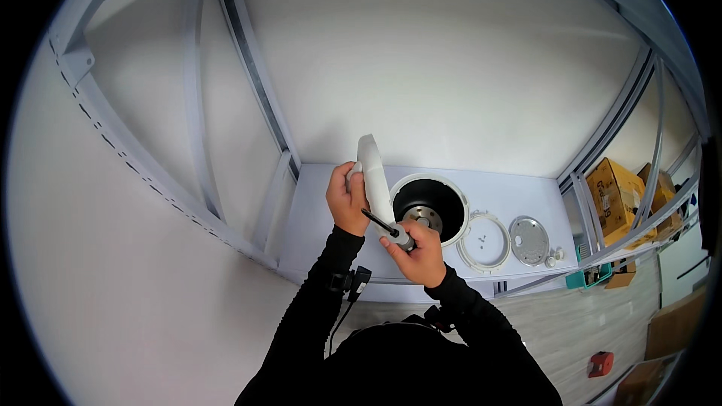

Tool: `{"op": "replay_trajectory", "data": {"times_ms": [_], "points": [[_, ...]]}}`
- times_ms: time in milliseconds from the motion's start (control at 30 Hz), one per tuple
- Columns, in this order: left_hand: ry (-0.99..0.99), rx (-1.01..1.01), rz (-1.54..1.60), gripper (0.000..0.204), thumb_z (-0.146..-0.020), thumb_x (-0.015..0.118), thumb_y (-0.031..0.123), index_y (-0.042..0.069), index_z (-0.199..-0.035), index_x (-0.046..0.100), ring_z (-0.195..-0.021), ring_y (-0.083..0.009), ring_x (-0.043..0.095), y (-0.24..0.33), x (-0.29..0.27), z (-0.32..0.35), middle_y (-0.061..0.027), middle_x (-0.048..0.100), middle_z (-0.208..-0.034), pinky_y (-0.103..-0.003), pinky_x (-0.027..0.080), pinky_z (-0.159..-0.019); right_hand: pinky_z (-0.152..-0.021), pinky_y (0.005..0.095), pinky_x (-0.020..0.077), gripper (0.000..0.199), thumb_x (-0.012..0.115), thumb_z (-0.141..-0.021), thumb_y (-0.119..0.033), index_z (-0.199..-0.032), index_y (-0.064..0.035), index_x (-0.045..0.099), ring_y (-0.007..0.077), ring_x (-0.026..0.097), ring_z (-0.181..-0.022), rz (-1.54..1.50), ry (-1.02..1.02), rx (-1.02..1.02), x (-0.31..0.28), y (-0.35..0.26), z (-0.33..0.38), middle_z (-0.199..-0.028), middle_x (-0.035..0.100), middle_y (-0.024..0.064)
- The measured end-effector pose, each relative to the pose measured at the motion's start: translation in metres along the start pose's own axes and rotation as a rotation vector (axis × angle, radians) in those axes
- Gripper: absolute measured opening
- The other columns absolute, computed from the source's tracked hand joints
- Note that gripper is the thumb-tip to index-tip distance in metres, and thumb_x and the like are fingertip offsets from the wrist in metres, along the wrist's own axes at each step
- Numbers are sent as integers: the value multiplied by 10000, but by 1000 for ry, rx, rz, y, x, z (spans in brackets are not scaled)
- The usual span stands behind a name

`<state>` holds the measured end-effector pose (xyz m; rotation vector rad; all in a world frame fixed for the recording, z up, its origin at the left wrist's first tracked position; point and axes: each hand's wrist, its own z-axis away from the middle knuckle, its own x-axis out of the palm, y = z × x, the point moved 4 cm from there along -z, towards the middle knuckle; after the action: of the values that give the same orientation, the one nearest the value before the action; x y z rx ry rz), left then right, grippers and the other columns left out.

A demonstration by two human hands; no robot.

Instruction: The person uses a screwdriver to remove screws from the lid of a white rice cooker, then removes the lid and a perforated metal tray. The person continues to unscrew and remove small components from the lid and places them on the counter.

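My left hand (pixel 348 201) is closed around a white, lid-like part (pixel 374 169), tilted up and seen nearly edge-on. In my right hand (pixel 421 256) is a screwdriver (pixel 401 237) with a grey and black handle. Its dark shaft points up and left, across the lower end of the white part; whether the tip touches anything cannot be made out. Just behind my right hand stands a round white appliance body (pixel 464 204), like a rice cooker, with a black inside and a metal plate at its bottom.
To the right on the pale table (pixel 320 184) lie a white ring (pixel 463 251), a perforated metal disc (pixel 529 240) and small white parts (pixel 555 256). Metal frame posts flank the table. Cardboard boxes (pixel 620 199), a teal basket (pixel 577 280) and a red object (pixel 601 364) are farther right.
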<state>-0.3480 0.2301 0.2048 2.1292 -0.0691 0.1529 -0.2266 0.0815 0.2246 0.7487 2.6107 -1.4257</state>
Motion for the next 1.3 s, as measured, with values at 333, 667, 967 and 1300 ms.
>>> {"op": "replay_trajectory", "data": {"times_ms": [333,667,967,1300], "points": [[4,27,-1,260,-1043,575,201,-13,-1185,613,-779,-136,566,-30,-12,6,-41,648,-940,-294,489,-723,-617,290,492,194,827,-845,-105,-965,-26,697,164,622,-637,-46,21,36,-13,8,-2,-777,694,82],[-83,-113,-241,517,-1028,528,101,-25,-1511,395,-1031,-228,534,-66,-41,42,-149,458,-1262,-317,496,-867,-582,287,474,204,838,-830,-104,-923,-35,670,162,601,-609,-35,-8,-13,-10,9,-3,-736,663,72],[-297,-244,-622,633,-895,604,-37,-56,-1494,400,-1129,-421,547,-146,-52,113,-264,418,-1298,-428,501,-954,-592,287,474,225,843,-821,-98,-939,-22,667,178,608,-632,-39,-32,-53,-5,10,0,-793,672,79],[-386,-221,-668,660,-817,599,-54,-48,-1457,439,-1188,-443,510,-179,-42,133,-265,462,-1283,-467,456,-1032,-653,271,511,261,864,-831,-92,-999,-14,682,133,647,-697,-36,-66,-16,-6,8,3,-834,731,70]]}}
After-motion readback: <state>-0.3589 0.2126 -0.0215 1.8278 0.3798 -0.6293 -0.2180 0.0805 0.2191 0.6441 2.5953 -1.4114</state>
